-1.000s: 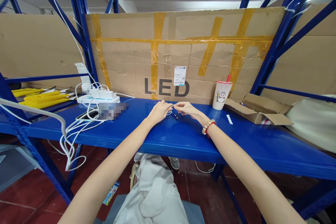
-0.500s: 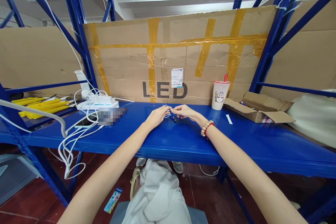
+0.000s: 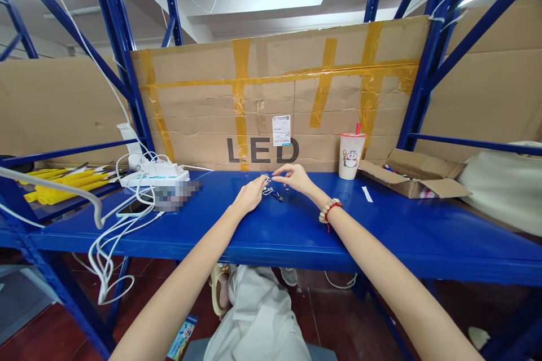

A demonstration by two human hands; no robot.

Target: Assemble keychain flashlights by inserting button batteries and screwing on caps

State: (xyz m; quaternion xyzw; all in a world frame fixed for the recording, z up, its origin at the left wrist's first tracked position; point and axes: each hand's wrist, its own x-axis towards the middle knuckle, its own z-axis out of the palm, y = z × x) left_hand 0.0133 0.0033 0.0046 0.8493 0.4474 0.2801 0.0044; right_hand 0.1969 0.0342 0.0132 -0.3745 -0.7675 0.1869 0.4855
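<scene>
Over the middle of the blue shelf, my left hand (image 3: 250, 194) pinches a small silvery piece (image 3: 267, 179) between thumb and fingertips. My right hand (image 3: 297, 178), with a beaded bracelet (image 3: 328, 210) at its wrist, comes in from the right. Its thumb and index finger are closed at the edge of the same piece; what lies between them is too small to make out. Just below the fingers, a small dark blue strap with silvery parts (image 3: 274, 194) lies on the shelf. Whether it joins the pinched piece cannot be seen.
A white cup with a red straw (image 3: 351, 155) stands right of my hands, near a paper strip (image 3: 367, 194) and an open cardboard box (image 3: 417, 172). Left are a power strip (image 3: 158, 175), tangled white cables (image 3: 108, 259) and yellow-handled tools (image 3: 71, 183). Cardboard (image 3: 190, 113) walls the back.
My hands have separated slightly, the right rising a little, so the silvery piece and the strap below show more clearly. The view has tilted up and shifted slightly.
</scene>
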